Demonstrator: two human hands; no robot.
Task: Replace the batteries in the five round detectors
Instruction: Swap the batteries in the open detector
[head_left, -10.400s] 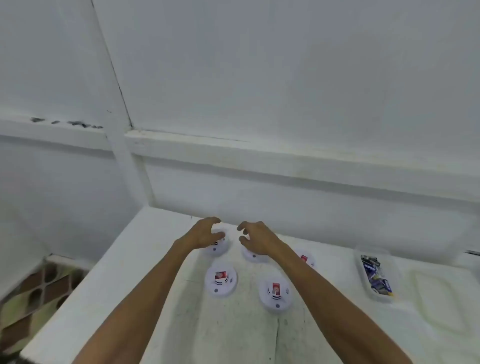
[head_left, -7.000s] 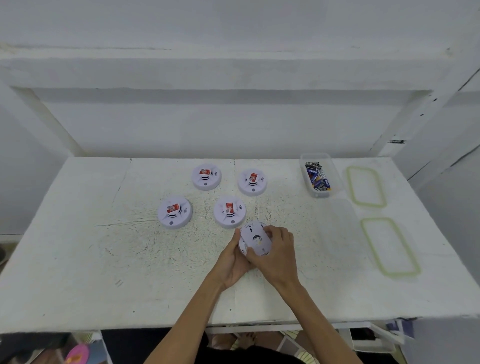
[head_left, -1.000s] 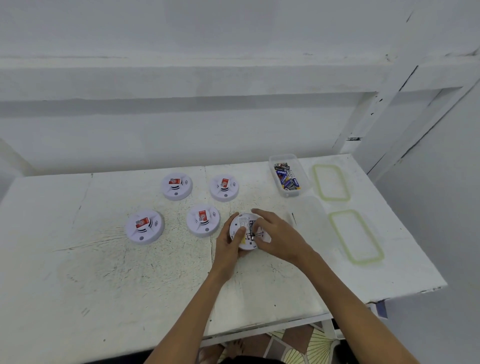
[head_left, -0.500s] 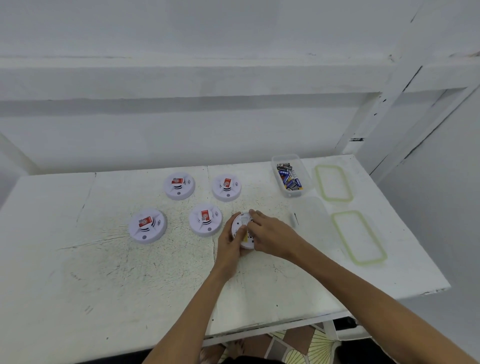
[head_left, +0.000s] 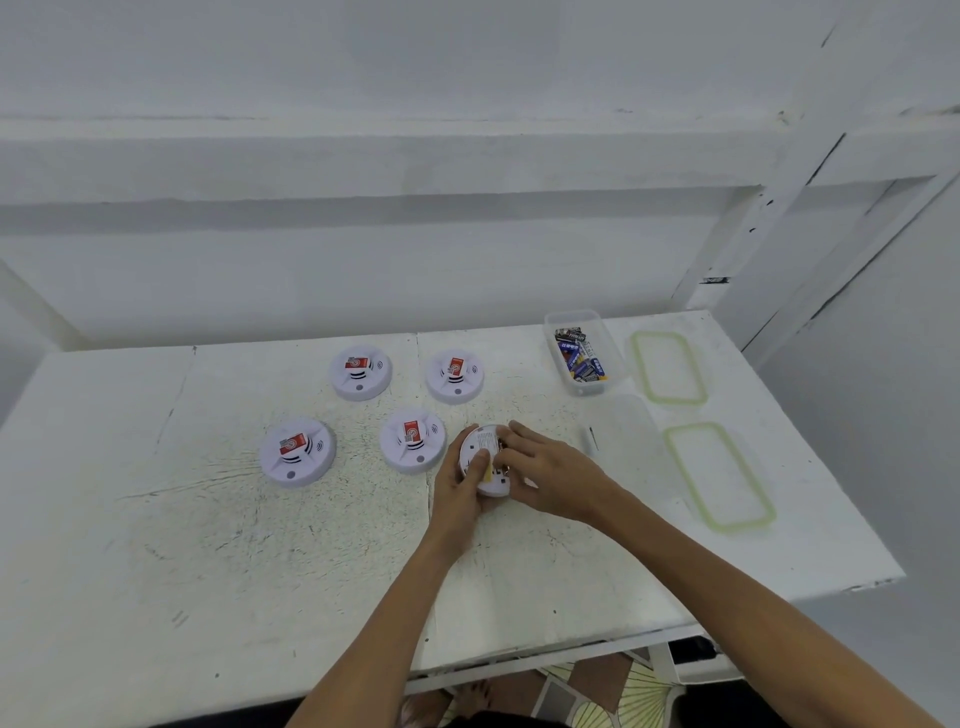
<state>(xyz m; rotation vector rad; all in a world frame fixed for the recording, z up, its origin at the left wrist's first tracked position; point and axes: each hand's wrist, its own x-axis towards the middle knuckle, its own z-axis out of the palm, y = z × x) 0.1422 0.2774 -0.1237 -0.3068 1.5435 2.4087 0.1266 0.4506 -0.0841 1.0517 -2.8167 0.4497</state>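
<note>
You hold one round detector (head_left: 485, 441) back-up, tilted just above the surface (head_left: 208, 545). Your left hand (head_left: 457, 493) grips its left rim, thumb on the back. Your right hand (head_left: 550, 475) curls its fingers over the battery bay (what they pinch is hidden). I'd judge it a light, stiff, smooth plastic shell, so grip the rim, not the thin bay parts. The back label, the red stickers on the other four detectors (head_left: 412, 447) and the blue batteries (head_left: 579, 364) in the clear tub (head_left: 571, 315) are too small to read.

Head view, forward-down over table (head_left: 156, 545)
</note>
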